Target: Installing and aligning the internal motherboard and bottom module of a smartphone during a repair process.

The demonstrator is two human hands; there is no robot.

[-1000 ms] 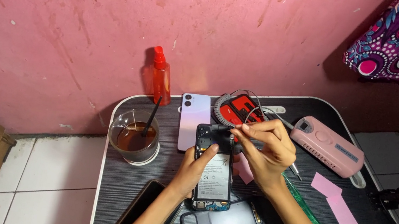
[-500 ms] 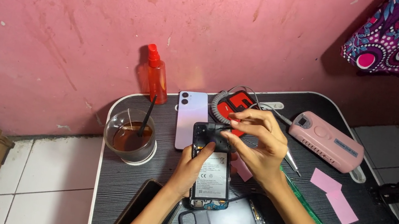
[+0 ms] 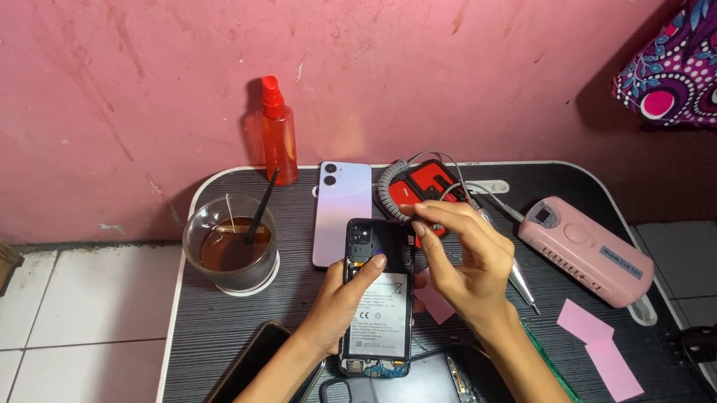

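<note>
While left hand (image 3: 341, 308) grips opened black phone with exposed battery (image 3: 379, 301) by side edges, just right of glass cup of dark drink (image 3: 229, 254), right hand (image 3: 463, 265) pinches at phone's top. Likely light, stiff, fragile inside; edge hold safest.

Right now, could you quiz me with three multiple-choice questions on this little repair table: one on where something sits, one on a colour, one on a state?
1. Where does the red spray bottle stand?
A. at the table's far edge by the pink wall
B. inside the glass
C. on the floor tiles

2. What colour is the boxy device on the right of the table?
A. green
B. pink
C. black

3. How is the phone under the left hand?
A. wrapped in paper
B. closed, screen up
C. back cover off, battery showing

Answers: 1 A, it rises behind the lilac phone. 2 B, its casing is pale pink. 3 C, the white battery label shows while the right hand reaches over its top end.
</note>
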